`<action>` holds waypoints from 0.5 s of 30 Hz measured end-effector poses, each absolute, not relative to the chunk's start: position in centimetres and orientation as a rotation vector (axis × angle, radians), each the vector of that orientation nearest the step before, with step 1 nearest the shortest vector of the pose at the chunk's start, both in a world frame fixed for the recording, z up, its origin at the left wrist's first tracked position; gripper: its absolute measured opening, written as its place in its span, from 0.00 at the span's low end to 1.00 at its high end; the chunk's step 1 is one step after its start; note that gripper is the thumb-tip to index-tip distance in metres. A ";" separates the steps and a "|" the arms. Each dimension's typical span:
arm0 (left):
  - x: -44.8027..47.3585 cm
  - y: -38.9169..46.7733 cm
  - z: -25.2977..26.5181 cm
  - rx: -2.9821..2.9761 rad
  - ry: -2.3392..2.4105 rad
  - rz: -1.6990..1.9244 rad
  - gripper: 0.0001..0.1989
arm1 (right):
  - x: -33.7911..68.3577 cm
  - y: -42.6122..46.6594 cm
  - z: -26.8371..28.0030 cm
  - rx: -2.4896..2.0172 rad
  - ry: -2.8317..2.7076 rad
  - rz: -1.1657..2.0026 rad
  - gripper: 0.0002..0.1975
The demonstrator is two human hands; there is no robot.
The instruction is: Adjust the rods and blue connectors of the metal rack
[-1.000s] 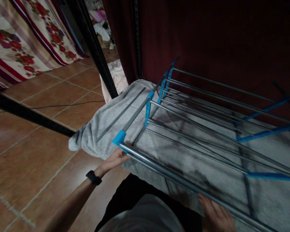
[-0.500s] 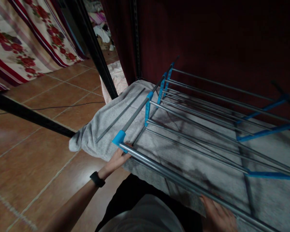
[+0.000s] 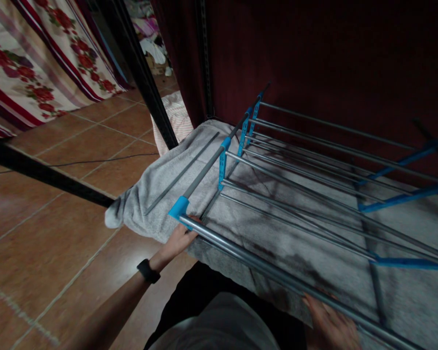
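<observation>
**My left hand [image 3: 178,239] at the corner of the rack [image 3: 295,181]**

My left fingers were curled around the front bar [image 3: 241,253], thumb and fingertips partly hidden, just beside the blue corner piece [image 3: 178,208]. My right hand [image 3: 330,321] was lower and farther along, its fingers against the near side of the same bar; I could not tell how far they were closed. The left hand was much nearer the corner. The rack lay ahead of both hands and off to my right. The front bar, its long axis, slanted past me from that corner toward the lower right. From the corner, the side bar [image 3: 204,170] pointed away from me, toward the dark red curtain [image 3: 314,53]. All of it stood over the grey blanket [image 3: 153,180]. Left of the side bar, a thin rod [image 3: 182,173] lay nearly parallel to it. Beyond were a black post [image 3: 142,73] and the tiled floor [image 3: 76,238].
</observation>
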State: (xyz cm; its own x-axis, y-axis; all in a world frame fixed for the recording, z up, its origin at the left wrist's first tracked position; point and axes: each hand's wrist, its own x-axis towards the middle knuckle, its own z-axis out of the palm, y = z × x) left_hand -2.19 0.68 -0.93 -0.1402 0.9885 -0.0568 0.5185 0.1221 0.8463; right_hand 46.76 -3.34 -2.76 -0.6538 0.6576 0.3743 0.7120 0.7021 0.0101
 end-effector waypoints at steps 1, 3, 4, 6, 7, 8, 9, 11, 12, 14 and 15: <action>-2.1 0.7 -0.9 1.463 1.749 0.911 0.11 | 46.8 -3.6 -2.9 -1.098 -2.579 -0.208 0.38; -2.0 0.6 -0.8 1.446 1.759 0.917 0.11 | 46.8 -3.9 -2.9 -1.118 -2.588 -0.179 0.39; -1.9 0.6 -0.7 1.437 1.761 0.920 0.11 | 46.7 -4.0 -2.9 -1.112 -2.588 -0.163 0.39; -1.8 0.6 -0.6 1.426 1.756 0.926 0.11 | 46.5 -3.9 -2.7 -1.099 -2.580 -0.149 0.38; -1.8 0.6 -0.6 1.425 1.752 0.929 0.11 | 46.4 -3.7 -2.5 -1.094 -2.570 -0.155 0.37; -1.9 0.6 -0.6 1.426 1.748 0.929 0.11 | 46.2 -3.4 -2.3 -1.075 -2.557 -0.169 0.36; -1.9 0.7 -0.7 1.428 1.747 0.928 0.12 | 46.0 -3.0 -2.0 -1.053 -2.540 -0.186 0.35; -2.0 0.8 -0.8 1.430 1.751 0.922 0.12 | 45.6 -2.4 -1.5 -1.045 -2.509 -0.204 0.33; -2.1 0.9 -0.9 1.432 1.751 0.916 0.12 | 45.3 -2.2 -1.2 -1.063 -2.502 -0.199 0.32; -2.2 0.9 -0.9 1.436 1.747 0.904 0.12 | 44.8 -1.9 -0.8 -1.124 -2.507 -0.159 0.31; -2.2 0.9 -0.9 1.436 1.747 0.902 0.12 | 44.5 -1.9 -0.6 -1.150 -2.511 -0.136 0.32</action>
State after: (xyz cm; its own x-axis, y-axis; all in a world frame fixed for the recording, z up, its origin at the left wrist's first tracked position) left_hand -2.16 0.94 -0.89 -0.1477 0.9857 -0.0812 0.5042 0.1457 0.8512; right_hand 44.51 -1.88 -0.59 -0.5964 0.7108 0.3729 0.7470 0.6615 -0.0664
